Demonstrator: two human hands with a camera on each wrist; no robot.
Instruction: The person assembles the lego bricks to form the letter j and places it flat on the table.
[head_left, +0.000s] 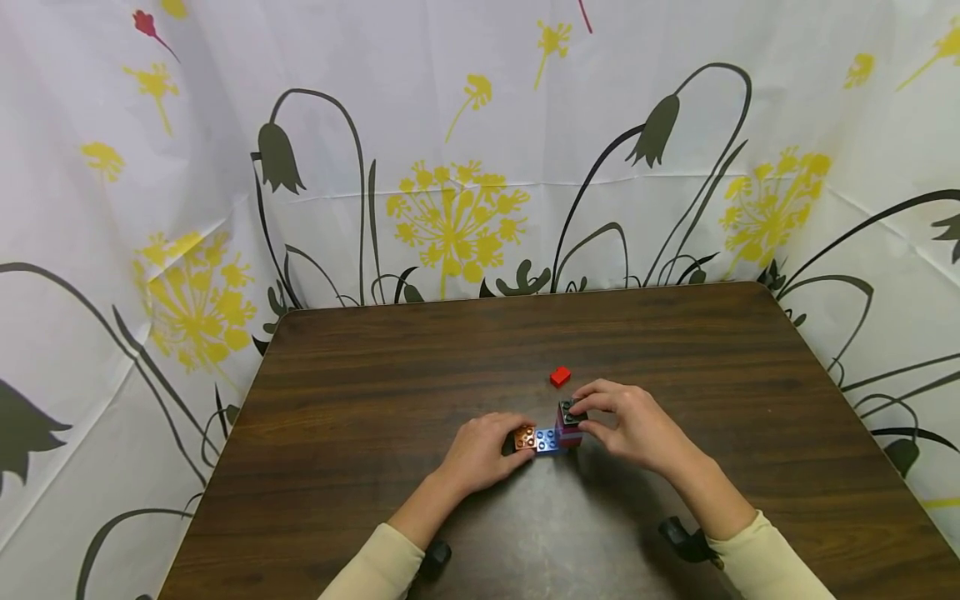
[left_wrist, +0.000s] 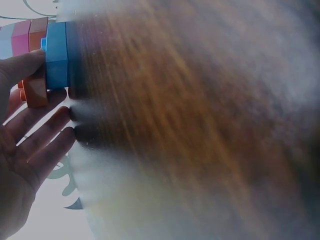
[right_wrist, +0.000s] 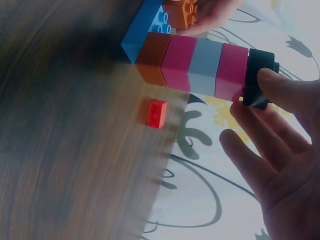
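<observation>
My left hand (head_left: 480, 452) holds an orange brick (right_wrist: 177, 14) between thumb and fingers, at the left end of a long blue brick (left_wrist: 57, 56) lying on the table. Bare blue studs show in the middle. On the right end rises a tower: orange at the bottom, then a pink brick (right_wrist: 178, 60), a pale grey-blue brick (right_wrist: 204, 65), another pink one (right_wrist: 231, 72) and a black brick (right_wrist: 254, 82) on top. My right hand (head_left: 633, 427) pinches the black brick, thumb on one side and fingers on the other. The black brick sits slightly askew on the tower.
A small red brick (head_left: 560, 377) lies on the dark wooden table (head_left: 390, 367), behind the tower. Beyond the table's back edge hangs a white curtain (head_left: 480, 100) printed with yellow flowers and grey stems. Black wrist straps (head_left: 686, 540) sit at both sleeves.
</observation>
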